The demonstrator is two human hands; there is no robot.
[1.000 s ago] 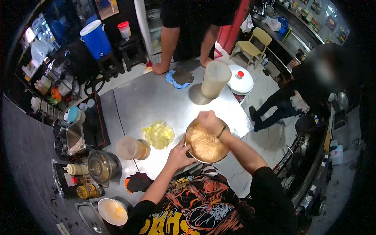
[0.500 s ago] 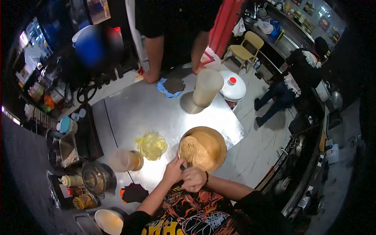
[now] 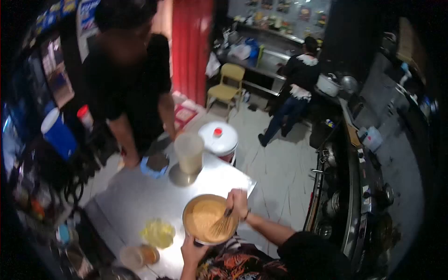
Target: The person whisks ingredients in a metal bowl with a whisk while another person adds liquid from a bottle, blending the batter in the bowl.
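Observation:
A round metal bowl (image 3: pixel 187 205) of thick orange-brown mixture rests near the front edge of the metal table. My right hand (image 3: pixel 239 203) is closed round the handle of a wire whisk (image 3: pixel 221 227), whose wires dip into the mixture at the bowl's right side. Against the bowl's near left rim, my left hand (image 3: pixel 193 250) grips it. Left of the bowl lies a clear plastic bag (image 3: pixel 158 233) with something yellow in it. A translucent container (image 3: pixel 135 256) is at the front left, and a taller one (image 3: pixel 189 154) stands behind the bowl.
Across the metal table (image 3: pixel 126 200), a person in black (image 3: pixel 135 88) leans on its edge beside a blue-edged cloth (image 3: pixel 155 165). A white lidded bucket (image 3: pixel 218 138) stands behind the table's right corner. Another person (image 3: pixel 294 88) is at the back counter, near a yellow chair (image 3: pixel 227 86).
The view has swung up and right. My right hand has moved from close beside my left hand to the bowl's right side, and the whisk now slants the other way.

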